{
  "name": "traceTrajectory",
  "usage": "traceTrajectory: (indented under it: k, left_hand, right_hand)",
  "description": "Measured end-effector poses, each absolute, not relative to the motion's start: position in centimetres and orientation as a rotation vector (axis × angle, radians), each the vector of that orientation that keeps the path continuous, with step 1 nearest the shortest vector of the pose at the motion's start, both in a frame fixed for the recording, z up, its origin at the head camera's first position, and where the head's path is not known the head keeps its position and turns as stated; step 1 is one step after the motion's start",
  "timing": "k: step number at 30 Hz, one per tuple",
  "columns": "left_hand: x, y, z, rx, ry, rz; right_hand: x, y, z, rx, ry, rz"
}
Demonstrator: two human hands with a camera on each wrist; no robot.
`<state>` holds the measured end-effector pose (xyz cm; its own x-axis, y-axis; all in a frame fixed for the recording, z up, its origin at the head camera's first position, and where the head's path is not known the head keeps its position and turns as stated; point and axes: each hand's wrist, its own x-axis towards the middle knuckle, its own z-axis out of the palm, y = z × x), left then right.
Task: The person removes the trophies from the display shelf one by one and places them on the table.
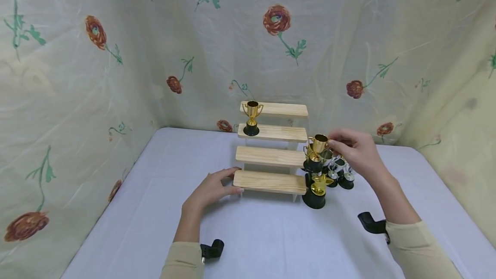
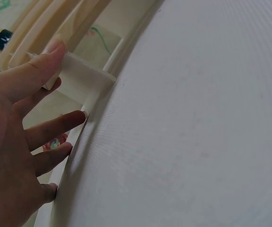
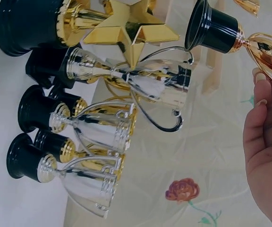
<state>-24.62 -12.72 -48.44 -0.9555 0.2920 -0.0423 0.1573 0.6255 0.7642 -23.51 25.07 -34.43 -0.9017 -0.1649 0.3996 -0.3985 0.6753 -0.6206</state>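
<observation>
In the head view my right hand pinches a small gold trophy cup by its handle side. The cup is upright, its black base at the right end of the wooden display stand. The right wrist view shows this cup's black base raised off the table. My left hand grips the left end of the stand's lowest plank between thumb and fingers; in the left wrist view the other fingers are spread. Another gold trophy cup stands at the left of the second plank from the top.
A gold star trophy stands just right of the stand. Behind it are several silver and gold trophy cups, partly overlapping. A white cloth covers the table; flowered curtains hang behind and at both sides.
</observation>
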Motion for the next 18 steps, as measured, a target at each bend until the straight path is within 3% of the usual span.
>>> traceTrajectory:
  k: [18]
  left_hand:
    - [-24.4,-12.7,-48.3,0.365,2.673,1.260]
  right_hand:
    - [-22.6,26.4,-35.3,0.398,-2.563,1.093]
